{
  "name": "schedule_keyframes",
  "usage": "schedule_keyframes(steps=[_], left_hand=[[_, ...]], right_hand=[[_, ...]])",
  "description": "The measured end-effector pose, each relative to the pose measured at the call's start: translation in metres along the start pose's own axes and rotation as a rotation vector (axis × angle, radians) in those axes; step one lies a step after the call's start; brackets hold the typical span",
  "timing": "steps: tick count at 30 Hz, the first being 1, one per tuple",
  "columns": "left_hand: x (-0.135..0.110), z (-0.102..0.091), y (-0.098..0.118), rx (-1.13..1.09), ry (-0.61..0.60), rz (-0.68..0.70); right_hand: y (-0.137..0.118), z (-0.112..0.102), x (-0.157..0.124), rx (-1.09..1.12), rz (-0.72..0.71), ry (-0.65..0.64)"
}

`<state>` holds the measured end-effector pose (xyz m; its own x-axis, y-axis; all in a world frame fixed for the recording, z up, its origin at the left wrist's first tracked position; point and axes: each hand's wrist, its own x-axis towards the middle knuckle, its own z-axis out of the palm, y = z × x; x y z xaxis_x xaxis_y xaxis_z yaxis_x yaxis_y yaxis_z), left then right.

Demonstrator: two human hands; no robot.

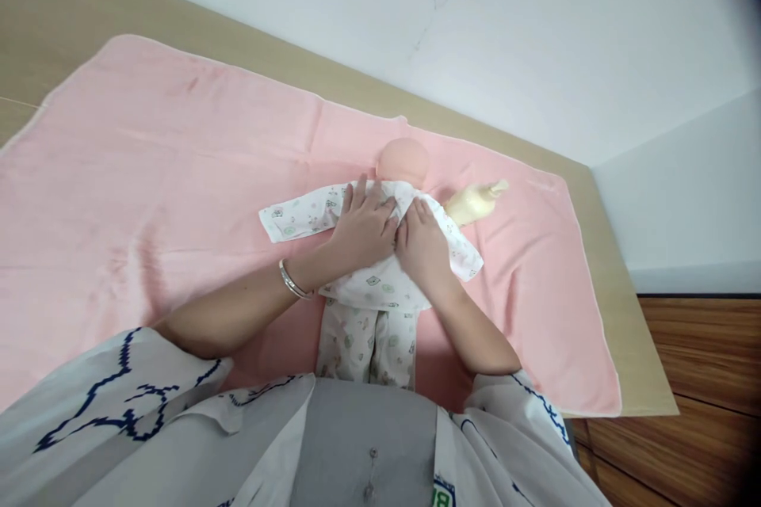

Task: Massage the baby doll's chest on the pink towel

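Note:
A baby doll (403, 161) lies face up on a pink blanket (148, 174), dressed in a white patterned shirt (303, 215) and matching trousers (365, 344). My left hand (361, 226) lies flat on the doll's chest with fingers stretched toward its neck; a silver bangle is on that wrist. My right hand (423, 242) rests beside it on the shirt front, fingers curled at the collar and pressing the fabric. The two hands touch at the middle of the shirt. A cream baby bottle (476, 201) lies on the blanket just right of the doll's shoulder.
The blanket covers a light wooden table (630, 309) that stands against a white wall (535, 40). The table's right edge drops to a brown wooden floor (701, 380). My white and grey garment (357, 444) fills the bottom of the view.

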<state>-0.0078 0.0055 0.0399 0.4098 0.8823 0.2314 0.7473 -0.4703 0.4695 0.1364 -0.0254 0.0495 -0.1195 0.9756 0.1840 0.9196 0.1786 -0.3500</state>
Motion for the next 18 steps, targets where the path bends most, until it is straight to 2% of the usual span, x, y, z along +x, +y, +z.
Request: schedule_keyframes(steps=[4,8,11,13,16,18], left_hand=[[0.007,0.002,-0.01,0.032,0.057,-0.035],[-0.002,0.009,-0.001,0.037,0.103,-0.021],[-0.01,0.008,0.011,0.013,0.033,0.002],[-0.01,0.004,0.013,-0.023,-0.036,-0.005],[0.001,0.0,0.003,-0.104,-0.112,-0.03],[0.012,0.001,-0.009,-0.134,-0.114,-0.047]], right_hand=[[-0.016,-0.005,-0.017,-0.035,-0.071,-0.049],[0.004,-0.014,0.003,0.047,-0.078,-0.049],[0.023,-0.015,0.022,0.087,-0.044,-0.046],[0.025,-0.012,0.026,0.054,0.006,-0.05],[0.015,-0.006,0.018,-0.016,0.034,-0.041],[0.005,-0.003,0.006,-0.031,0.014,-0.022]])
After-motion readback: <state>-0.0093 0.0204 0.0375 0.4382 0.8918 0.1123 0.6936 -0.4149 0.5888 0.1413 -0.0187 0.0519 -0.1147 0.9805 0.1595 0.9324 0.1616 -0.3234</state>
